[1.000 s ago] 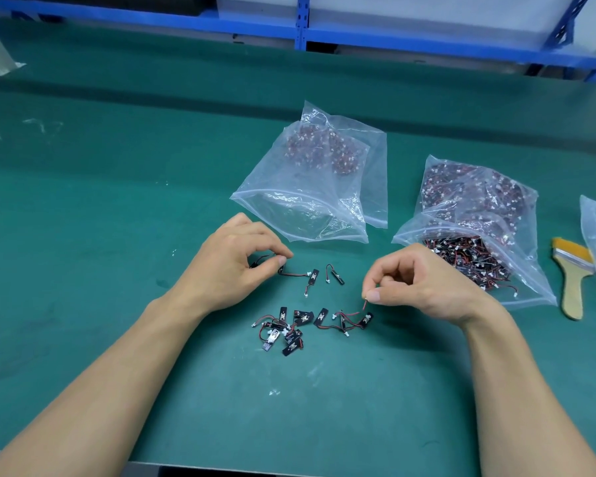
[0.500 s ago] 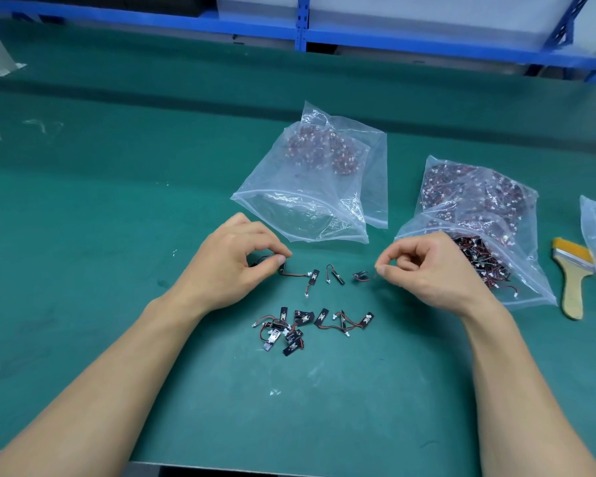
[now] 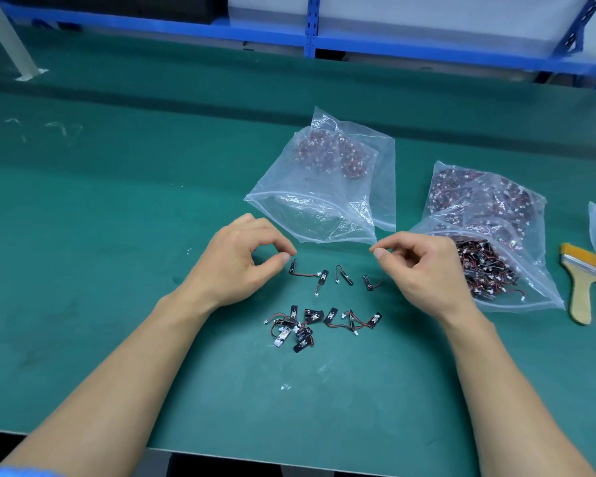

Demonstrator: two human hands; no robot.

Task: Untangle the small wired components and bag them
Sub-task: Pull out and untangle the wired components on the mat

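Left hand (image 3: pixel 241 263): curled, gripping nothing, thumb beside the row (image 3: pixel 334 277) of freed components. Right hand (image 3: pixel 424 266): clenched, empty, having just laid a fourth piece in the row, at 12 o'clock of the tangle (image 3: pixel 310 325). The row awaits bagging. Centre bag (image 3: pixel 324 218), 12 o'clock: small batch. Right bag (image 3: pixel 530 290), 2 o'clock: full.
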